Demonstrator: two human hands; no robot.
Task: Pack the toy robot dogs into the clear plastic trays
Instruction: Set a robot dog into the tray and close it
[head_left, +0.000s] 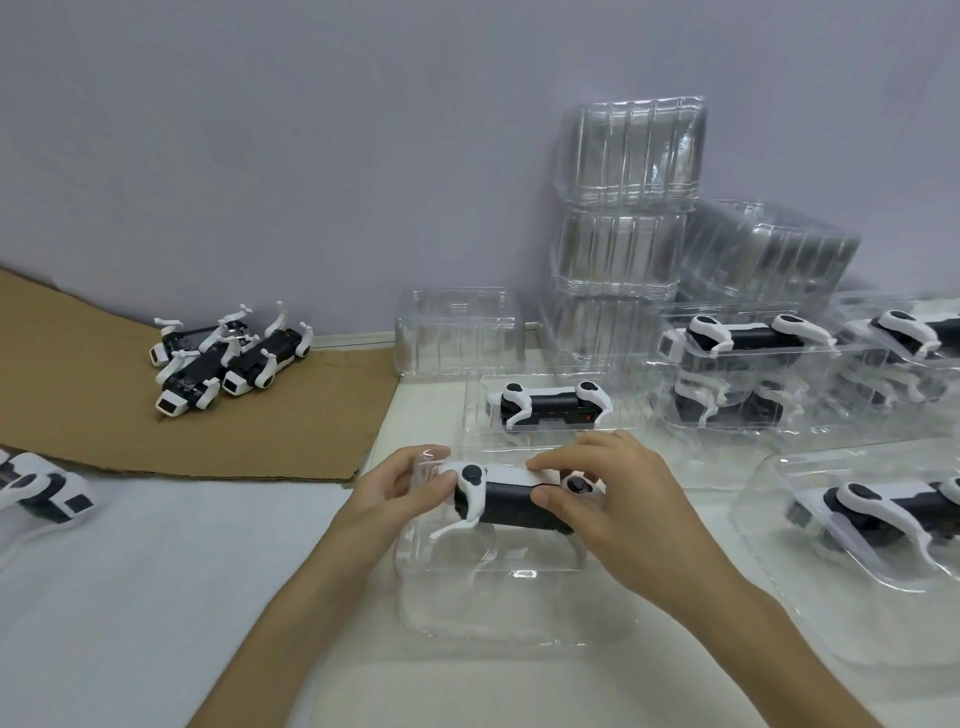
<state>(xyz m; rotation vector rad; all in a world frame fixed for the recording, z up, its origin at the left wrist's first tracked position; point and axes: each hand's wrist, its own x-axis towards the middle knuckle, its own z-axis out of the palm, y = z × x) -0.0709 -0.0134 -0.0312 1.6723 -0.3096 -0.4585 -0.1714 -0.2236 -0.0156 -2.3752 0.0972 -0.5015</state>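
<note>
**Seating the dog in its tray: go slow on the legs**

The toy robot dog (506, 496) is near the middle, lying sideways across the open top of a clear tray (498, 618), partly sunk in but not seated, I'd say. The left hand (395, 491) has its fingers curled round the dog's left end. I can't tell if they're also touching the tray wall. The right hand (618, 519) pinches the other end, with its fingers (561, 460) close together along the white back and the thumb on the black side.

My tips for this step:
- Keep the body level and line it up with the moulded pocket.
- Tuck the thin white legs in first, since they look like they'd snag on the rim.
- Press on the body, not the legs.
- The plastic looks flimsy, so steady the tray.

Finished trays (748, 353) sit far right, and loose dogs (228, 358) wait on the cardboard (78, 405) far left.

Branding: nothing readable anywhere, no labels or print that I can make out.
</note>
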